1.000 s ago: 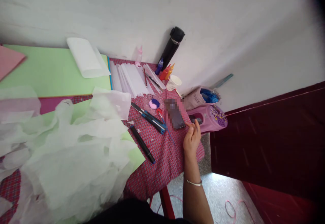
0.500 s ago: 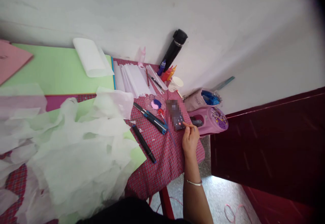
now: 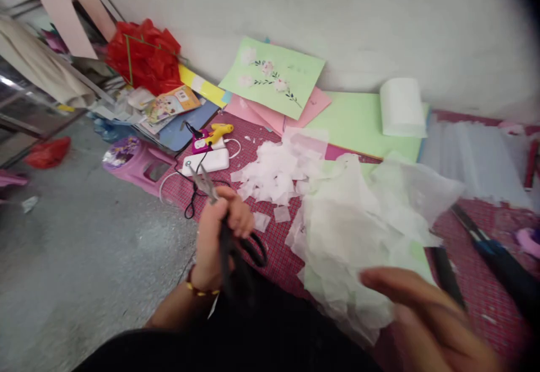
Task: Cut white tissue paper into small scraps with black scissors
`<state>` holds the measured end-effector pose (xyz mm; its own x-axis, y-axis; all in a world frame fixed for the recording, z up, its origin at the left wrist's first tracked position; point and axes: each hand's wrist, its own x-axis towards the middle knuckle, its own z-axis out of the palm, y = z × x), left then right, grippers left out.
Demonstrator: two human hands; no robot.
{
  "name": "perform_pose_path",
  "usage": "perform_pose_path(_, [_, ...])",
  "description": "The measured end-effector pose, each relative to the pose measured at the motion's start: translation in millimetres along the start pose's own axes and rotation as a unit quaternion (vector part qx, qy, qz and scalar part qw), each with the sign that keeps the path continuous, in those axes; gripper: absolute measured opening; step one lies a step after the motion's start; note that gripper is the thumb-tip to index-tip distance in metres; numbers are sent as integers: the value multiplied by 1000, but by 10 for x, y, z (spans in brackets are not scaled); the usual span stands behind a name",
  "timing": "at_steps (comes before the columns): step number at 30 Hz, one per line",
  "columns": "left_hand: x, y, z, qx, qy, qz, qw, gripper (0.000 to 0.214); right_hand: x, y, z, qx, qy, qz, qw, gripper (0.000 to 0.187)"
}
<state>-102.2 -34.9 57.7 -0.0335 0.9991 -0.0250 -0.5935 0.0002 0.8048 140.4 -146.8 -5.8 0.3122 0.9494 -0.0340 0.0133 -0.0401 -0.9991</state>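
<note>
My left hand is wrapped round a pair of scissors, black handles towards me and metal blades pointing up and away over the table's left edge. At the lower right, my right hand is smeared by motion, its index finger stretched out and nothing visible in it. It is close above crumpled thin white tissue paper, which lies over light green sheets. Between the hands and the wall, many small cut white paper pieces lie in a pile, a few loose squares nearer my left hand.
Left of the pile are a yellow glue gun, a white power strip and cables. Behind rest a flower-decorated green card and a white paper roll. A pink stool stands left. A utility knife lies right.
The view has swung left. My right hand has left the phone and is now over the tissue paper. My left hand, holding scissors, has come into view.
</note>
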Motion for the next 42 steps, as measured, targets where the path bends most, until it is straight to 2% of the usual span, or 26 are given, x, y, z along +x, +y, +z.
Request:
perform_pose_path(1, [-99, -118, 41, 1, 1, -4, 1000, 15, -16, -70, 119, -49, -109, 6, 993, 27])
perform_pose_path(2, [-193, -225, 62, 1, -10, -16, 1000, 17, -18, -130, 251, -73, -191, 11, 979, 35])
perform_pose_path(4, [-344, -370, 34, 10, -65, -49, 997, 22, -5, -210, 528, -53, -314, 23, 948, 48])
perform_pose_path(7, [-451, -396, -117, 84, -155, -101, 979, 31, -18, -213, 845, 2, -373, 73, 925, 52])
perform_pose_path(11, [-449, -296, -254, 178, -242, -143, 943, 33, -77, -97, 916, 49, -362, 127, 922, 48])
perform_pose_path(13, [-430, -283, -256, 204, -237, -129, 941, 31, -86, -64, 880, 94, -359, 150, 916, 47])
perform_pose_path(15, [-398, -288, -240, 232, -208, -100, 945, 31, -79, -70, 855, 130, -354, 153, 913, 54])
perform_pose_path(17, [-334, -281, -234, 269, -201, -65, 940, 36, -60, -91, 845, 125, -335, 138, 924, 65])
perform_pose_path(18, [-283, -267, -243, 291, -217, -52, 930, 39, -47, -94, 836, 108, -320, 128, 932, 69])
perform_pose_path(21, [-54, -199, -328, 369, -280, -45, 885, 38, 15, -31, 752, 71, -268, 103, 955, 60])
perform_pose_path(22, [38, -181, -371, 402, -277, -43, 872, 34, 43, 13, 701, 75, -251, 88, 961, 54])
perform_pose_path(24, [217, -178, -458, 497, -224, -13, 838, 26, 105, 116, 580, 97, -218, 63, 969, 48])
perform_pose_path(27, [427, -288, -520, 647, -163, 60, 743, 25, 192, 245, 408, 124, -176, 49, 975, 52])
perform_pose_path(29, [527, -427, -495, 701, -164, 105, 686, 36, 235, 284, 326, 119, -161, 58, 978, 52])
perform_pose_path(30, [572, -501, -472, 716, -171, 121, 666, 43, 252, 290, 295, 115, -161, 63, 978, 51])
perform_pose_path(32, [665, -617, -432, 726, -181, 135, 649, 51, 279, 287, 250, 109, -171, 67, 977, 48])
perform_pose_path(34, [770, -636, -433, 713, -147, 136, 672, 49, 299, 280, 217, 105, -190, 66, 974, 48])
perform_pose_path(37, [930, -438, -530, 627, -47, 137, 765, 45, 318, 280, 183, 104, -209, 78, 969, 47])
perform_pose_path(39, [1007, -223, -637, 546, -8, 122, 829, 46, 324, 283, 173, 118, -217, 88, 965, 47])
perform_pose_path(40, [1029, -123, -694, 514, 3, 112, 851, 46, 326, 282, 171, 128, -221, 94, 962, 48])
perform_pose_path(42, [1037, 19, -809, 486, 18, 88, 869, 46, 324, 273, 171, 140, -232, 105, 957, 50])
